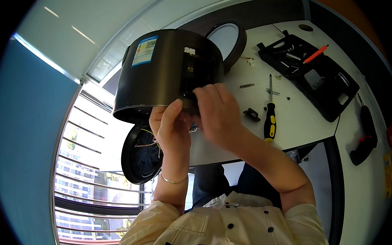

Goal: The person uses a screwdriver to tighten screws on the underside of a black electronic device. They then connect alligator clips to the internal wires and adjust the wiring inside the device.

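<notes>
A dark bronze, drum-shaped appliance housing (160, 75), which looks like a rice cooker's body, is tilted above the near side of the table. My left hand (171, 123) grips its lower rim, thumb on the outer wall and fingers underneath. My right hand (217, 114) is closed at the lower end of the black control panel (195, 73), fingers bent against the housing. The fingertips of both hands are partly hidden. Below and left of the housing hangs a round black base (140, 156) with thin wires on it.
A dark ring-shaped lid (240, 44) stands behind the housing. Rightward on the white table lie a yellow-black screwdriver (270, 121), a small black part (251, 114), a screwdriver bit (247, 85), an open black tool case (311, 72) with a red-handled tool, and a black power screwdriver (365, 133).
</notes>
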`<state>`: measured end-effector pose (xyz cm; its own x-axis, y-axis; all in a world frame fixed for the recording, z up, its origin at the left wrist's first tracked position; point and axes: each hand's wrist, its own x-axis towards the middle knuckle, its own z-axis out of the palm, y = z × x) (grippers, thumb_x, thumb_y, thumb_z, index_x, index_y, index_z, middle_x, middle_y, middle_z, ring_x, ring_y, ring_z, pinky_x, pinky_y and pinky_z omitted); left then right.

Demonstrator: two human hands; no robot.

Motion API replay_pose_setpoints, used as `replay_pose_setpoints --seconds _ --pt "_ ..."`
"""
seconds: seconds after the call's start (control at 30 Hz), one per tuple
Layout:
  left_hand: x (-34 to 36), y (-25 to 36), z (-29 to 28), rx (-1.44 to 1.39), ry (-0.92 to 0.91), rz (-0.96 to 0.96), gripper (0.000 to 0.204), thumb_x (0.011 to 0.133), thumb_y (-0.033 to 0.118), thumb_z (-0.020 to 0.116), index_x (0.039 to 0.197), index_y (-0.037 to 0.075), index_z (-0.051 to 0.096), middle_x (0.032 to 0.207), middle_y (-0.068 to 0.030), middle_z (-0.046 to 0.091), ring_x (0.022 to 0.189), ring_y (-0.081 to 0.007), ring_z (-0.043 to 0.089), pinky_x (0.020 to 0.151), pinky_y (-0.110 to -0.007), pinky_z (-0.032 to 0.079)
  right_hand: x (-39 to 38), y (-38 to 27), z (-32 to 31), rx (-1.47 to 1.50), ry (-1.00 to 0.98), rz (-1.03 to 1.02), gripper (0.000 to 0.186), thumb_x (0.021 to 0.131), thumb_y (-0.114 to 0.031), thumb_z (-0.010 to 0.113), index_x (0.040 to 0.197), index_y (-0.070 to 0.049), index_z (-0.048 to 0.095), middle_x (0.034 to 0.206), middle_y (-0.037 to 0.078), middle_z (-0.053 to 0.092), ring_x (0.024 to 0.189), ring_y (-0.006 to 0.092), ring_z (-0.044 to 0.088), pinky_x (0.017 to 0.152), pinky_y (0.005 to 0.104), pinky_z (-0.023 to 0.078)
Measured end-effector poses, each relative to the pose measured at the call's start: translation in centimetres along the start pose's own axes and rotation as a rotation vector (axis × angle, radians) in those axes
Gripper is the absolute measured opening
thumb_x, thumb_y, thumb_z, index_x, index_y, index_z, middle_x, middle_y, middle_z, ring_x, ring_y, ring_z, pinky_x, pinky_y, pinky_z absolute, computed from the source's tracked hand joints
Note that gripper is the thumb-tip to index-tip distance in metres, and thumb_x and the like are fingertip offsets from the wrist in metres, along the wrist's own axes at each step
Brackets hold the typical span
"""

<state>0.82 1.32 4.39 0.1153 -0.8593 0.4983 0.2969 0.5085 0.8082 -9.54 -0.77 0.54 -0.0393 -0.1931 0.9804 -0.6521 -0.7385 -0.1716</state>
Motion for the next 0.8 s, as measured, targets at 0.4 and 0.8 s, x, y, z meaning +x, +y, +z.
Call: replay_pose_setpoints --seconds 0.4,0.8 --pt "0.8 0.3 -1.0 -0.046 -0.171 -0.064 0.018 0.079 0.011 0.056 0.087 -0.005 0.057 0.076 -0.012 0.061 0.053 -0.0144 0.054 0.045 -0.022 0.039 -0.3 0.1 0.4 -0.044 -0.026 0.048 0.049 0.055 -0.003 0.068 0.1 0.001 0.049 0.087 0.014 0.053 0.078 0.0327 0.049 0.065 0.0388 0.042" --pt "-3.1 -2.9 -6.7 0.468 -0.004 0.339 0.019 0.072 0.0 0.064 0.091 0.001 0.064 0.081 -0.0076 0.058 0.069 -0.0171 0.06 0.056 -0.026 0.048 -1.3 1.0 1.5 -0.217 -0.015 -0.15 0.036 0.075 -0.012 0.056 0.105 0.005 0.045 0.096 0.019 0.047 0.082 0.0332 0.043 0.072 0.0414 0.034"
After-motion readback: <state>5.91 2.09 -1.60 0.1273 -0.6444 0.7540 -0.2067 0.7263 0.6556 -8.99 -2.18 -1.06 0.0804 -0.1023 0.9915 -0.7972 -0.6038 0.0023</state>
